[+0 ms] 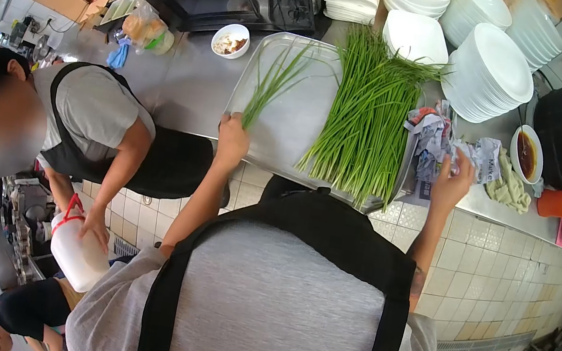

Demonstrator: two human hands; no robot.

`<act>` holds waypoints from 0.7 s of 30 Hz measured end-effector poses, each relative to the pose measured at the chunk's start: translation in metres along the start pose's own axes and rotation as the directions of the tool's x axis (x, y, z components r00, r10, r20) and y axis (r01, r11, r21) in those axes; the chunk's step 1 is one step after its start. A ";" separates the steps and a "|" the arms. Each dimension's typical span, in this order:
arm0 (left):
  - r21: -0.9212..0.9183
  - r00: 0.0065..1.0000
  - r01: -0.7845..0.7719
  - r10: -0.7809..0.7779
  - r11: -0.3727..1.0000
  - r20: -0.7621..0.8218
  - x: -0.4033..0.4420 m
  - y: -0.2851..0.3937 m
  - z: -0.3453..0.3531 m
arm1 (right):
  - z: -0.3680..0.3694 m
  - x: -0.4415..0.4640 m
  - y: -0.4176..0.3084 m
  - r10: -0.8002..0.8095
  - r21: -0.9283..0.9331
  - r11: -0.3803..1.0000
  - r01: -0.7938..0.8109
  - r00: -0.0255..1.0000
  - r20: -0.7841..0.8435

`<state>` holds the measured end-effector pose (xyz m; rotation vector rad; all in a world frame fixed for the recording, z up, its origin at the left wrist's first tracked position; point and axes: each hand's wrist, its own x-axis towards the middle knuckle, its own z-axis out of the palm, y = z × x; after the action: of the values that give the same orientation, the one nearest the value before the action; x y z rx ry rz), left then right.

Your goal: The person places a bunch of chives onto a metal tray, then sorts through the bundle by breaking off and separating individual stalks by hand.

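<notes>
The step in hand looks like handling a few long green stalks (271, 91) apart from the rest: the left hand (233, 138), at the near left part of the metal tray (298, 88), has its grip closed around their lower ends, while their tips fan out towards the tray's far edge. The large pile of green stalks (370, 116) lies along the right side of the same tray, the cut ends pointing to the near edge of the counter (193, 77) and some of them hanging over the tray's rim; a bare strip of metal separates it from the held few. The right hand (455, 178) is beside the tray's right edge, next to crumpled printed paper (439, 142), its grip open with the fingers spread and slightly curled; whether a fingertip touches the paper, I cannot tell. Towards the counter's right end are a pale green cloth (510, 187) and a bowl of dark sauce (527, 155). As I judge it, the next move calls for a light pinch low on the stalks, so the thin leaves do not bend or bruise, with the ends kept level and the tips kept from tangling with the pile, and for the right hand to come clear of the loose paper before it touches any greens
</notes>
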<state>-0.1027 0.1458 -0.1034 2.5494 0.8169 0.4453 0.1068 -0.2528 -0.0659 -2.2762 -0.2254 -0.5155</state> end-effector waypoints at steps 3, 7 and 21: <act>0.073 0.999 -0.008 0.011 0.997 -0.048 0.003 0.013 -0.006 | 0.015 -0.025 -0.009 0.115 0.121 0.982 -0.147 0.964 0.241; 0.185 0.994 -0.022 0.040 0.982 -0.098 0.005 0.019 0.001 | 0.016 -0.049 -0.038 0.141 -0.064 0.990 -0.127 0.818 0.558; 0.176 0.994 -0.058 0.074 0.983 -0.086 0.016 0.034 0.010 | 0.020 -0.064 -0.025 0.192 0.109 0.950 -0.291 0.824 0.533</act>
<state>-0.0699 0.1273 -0.0925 2.7408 0.8394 0.5378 0.0473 -0.2209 -0.0891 -2.1718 -0.2303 0.2580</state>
